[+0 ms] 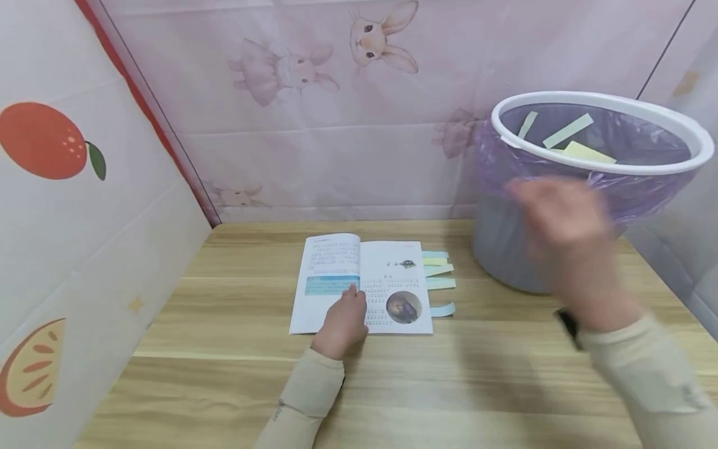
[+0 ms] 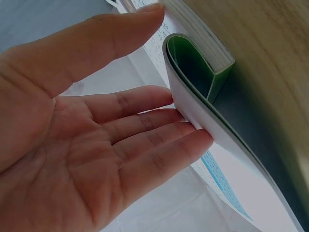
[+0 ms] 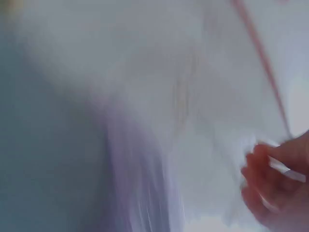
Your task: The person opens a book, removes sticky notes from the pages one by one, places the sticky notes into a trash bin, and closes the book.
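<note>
An open book lies on the table, with printed text on both pages and a round picture on the right one. My left hand rests at its middle fold. In the left wrist view its fingers are stretched out against the page, and the thumb lies over the facing pages. Several pale green, blue and yellow paper tabs stick out from the book's right edge. My right hand, blurred, is in the air in front of the bin, fingers loosely bent, with nothing visible in them.
A grey bin with a white rim and a purple liner stands at the back right. Pale green strips and a yellow piece of paper are inside it. A rabbit-printed wall covering rises behind the wooden table.
</note>
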{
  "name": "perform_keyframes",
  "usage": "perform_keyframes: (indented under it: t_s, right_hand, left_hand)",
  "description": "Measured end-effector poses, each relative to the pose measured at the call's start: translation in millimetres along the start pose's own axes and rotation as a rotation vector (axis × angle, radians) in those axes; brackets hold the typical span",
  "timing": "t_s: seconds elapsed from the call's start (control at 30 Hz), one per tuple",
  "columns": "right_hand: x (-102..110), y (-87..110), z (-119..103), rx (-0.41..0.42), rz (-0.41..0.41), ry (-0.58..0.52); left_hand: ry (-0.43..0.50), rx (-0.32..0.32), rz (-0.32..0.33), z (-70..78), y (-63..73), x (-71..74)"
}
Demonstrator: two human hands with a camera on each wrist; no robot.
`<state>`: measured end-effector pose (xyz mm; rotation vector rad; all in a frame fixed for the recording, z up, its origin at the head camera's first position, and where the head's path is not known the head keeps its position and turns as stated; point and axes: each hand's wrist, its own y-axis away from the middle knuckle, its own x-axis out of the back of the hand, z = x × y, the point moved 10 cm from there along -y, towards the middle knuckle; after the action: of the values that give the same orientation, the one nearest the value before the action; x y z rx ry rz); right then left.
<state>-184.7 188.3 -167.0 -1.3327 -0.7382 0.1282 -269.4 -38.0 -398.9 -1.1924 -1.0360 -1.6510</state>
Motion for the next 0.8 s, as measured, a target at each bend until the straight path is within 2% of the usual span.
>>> perform_keyframes:
  t_s: [0.03, 0.1, 0.13, 0.2, 0.27, 0.37, 0.43, 0.53, 0.8]
  right_hand:
    - [-23, 12.7, -17, 0.056, -0.1, -0.079]
    - [-73, 45.0, -44, 0.107, -0.375, -0.215]
    - [-97, 63.9, -54, 0.107, -0.511, -0.256]
    - [-137, 100.4, -67, 0.063, -0.735, -0.287]
    - [-160, 131.3, -74, 0.011, -0.888, -0.281]
    - [-173, 156.3, -78, -0.044, -0.955, -0.291]
    - [-173, 163.1, -78, -0.068, -0.948, -0.296]
    - [-170, 166.0, -78, -0.081, -0.928, -0.283]
    - [-166, 164.1, -79, -0.102, -0.948, -0.288]
  left_hand:
    - [0.002, -0.002, 0.005, 0.5, 0.2, 1.0]
    - [0.009, 0.001, 0.011, 0.7, 0.2, 2.6]
    - [0.014, 0.004, 0.01, 0.6, 0.2, 3.0]
    - [0.017, 0.005, 0.006, 0.5, 0.4, 2.9]
    - [0.017, 0.002, -0.003, 0.4, 0.7, 1.9]
    - [0.014, -0.007, -0.01, 0.8, 0.5, -1.0]
    - [0.016, -0.008, -0.008, 0.6, 0.3, -1.7]
    - [0.027, -0.006, -0.006, -0.7, -0.4, -2.6]
    - [0.068, -0.008, -0.032, -2.4, 0.9, -2.4]
